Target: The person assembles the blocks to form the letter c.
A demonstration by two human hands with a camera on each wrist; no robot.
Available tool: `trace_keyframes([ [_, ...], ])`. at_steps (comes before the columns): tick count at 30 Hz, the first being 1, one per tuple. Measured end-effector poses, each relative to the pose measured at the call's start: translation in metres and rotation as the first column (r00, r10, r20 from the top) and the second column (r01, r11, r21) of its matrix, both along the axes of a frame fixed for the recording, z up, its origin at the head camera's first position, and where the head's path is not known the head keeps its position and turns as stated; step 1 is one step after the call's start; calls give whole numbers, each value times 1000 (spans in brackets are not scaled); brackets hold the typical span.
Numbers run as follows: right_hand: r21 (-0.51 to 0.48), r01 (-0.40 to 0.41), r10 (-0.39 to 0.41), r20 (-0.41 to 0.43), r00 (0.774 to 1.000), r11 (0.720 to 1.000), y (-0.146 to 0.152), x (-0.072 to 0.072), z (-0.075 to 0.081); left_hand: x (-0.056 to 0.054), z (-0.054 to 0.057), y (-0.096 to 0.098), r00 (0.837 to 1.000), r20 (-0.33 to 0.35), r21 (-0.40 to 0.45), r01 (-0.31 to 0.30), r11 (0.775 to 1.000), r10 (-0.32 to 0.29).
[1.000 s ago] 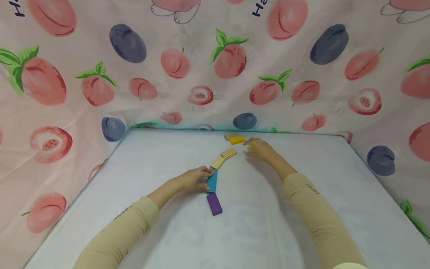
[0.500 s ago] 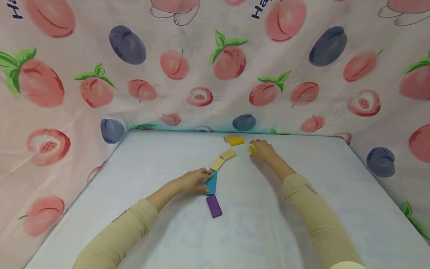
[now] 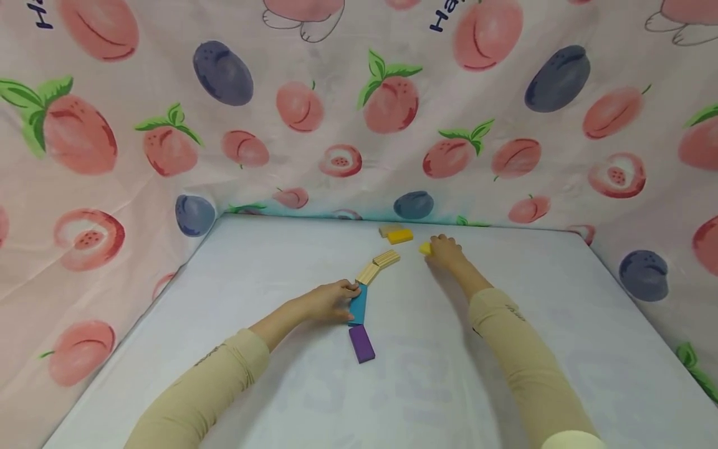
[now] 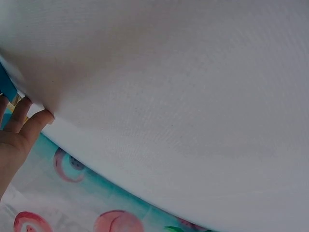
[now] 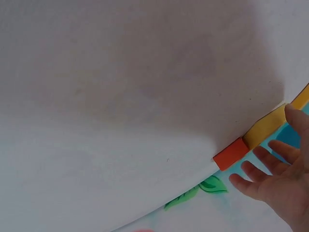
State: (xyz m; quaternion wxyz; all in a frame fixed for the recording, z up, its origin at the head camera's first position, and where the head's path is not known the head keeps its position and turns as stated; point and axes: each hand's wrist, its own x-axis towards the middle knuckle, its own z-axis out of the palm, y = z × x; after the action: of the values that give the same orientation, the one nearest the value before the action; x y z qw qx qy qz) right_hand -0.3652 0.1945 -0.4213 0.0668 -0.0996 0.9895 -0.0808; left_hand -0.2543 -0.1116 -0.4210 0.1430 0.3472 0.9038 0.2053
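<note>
In the head view, my left hand (image 3: 330,301) holds a blue wooden block (image 3: 359,305) at its left side, thumb by the near end and fingertips by the far end. The left wrist view catches only a corner of this blue block (image 4: 7,85) beside the fingers. My right hand (image 3: 447,252) is farther back, next to a yellow block (image 3: 425,248). In the right wrist view its fingers are spread and relaxed, the thumb tip overlapping the yellow block (image 5: 265,126). An orange-red block (image 5: 231,153) lies end to end with that one; the hand hides it in the head view.
A purple block (image 3: 361,343) lies at the near end of the blue one. Two plain wood blocks (image 3: 368,274) continue the curve beyond it. Farther back lie a deep yellow block (image 3: 400,236) and a pale block (image 3: 389,230), close to the fruit-print cloth (image 3: 336,125).
My right hand has shifted slightly right along the back blocks, showing more of the yellow block at its left. The left hand stays at the blue block. The view has shifted slightly.
</note>
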Motion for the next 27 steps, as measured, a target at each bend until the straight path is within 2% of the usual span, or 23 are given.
trace_keyframes([
  [10,-1,31,-31,-7,999,1000,-4,-1,-3,1,2,0,1000,5,-3,5,1000,-5],
  [17,0,-8,8,-55,998,1000,-6,1,1,1,4,0,1000,19,-10,-15,1000,15],
  [23,-16,-55,54,-97,994,998,-5,12,6,2,4,1,999,42,-12,-20,1000,21],
  [27,-30,-104,98,-155,983,994,-5,22,8,2,4,1,998,51,-13,-36,999,37],
])
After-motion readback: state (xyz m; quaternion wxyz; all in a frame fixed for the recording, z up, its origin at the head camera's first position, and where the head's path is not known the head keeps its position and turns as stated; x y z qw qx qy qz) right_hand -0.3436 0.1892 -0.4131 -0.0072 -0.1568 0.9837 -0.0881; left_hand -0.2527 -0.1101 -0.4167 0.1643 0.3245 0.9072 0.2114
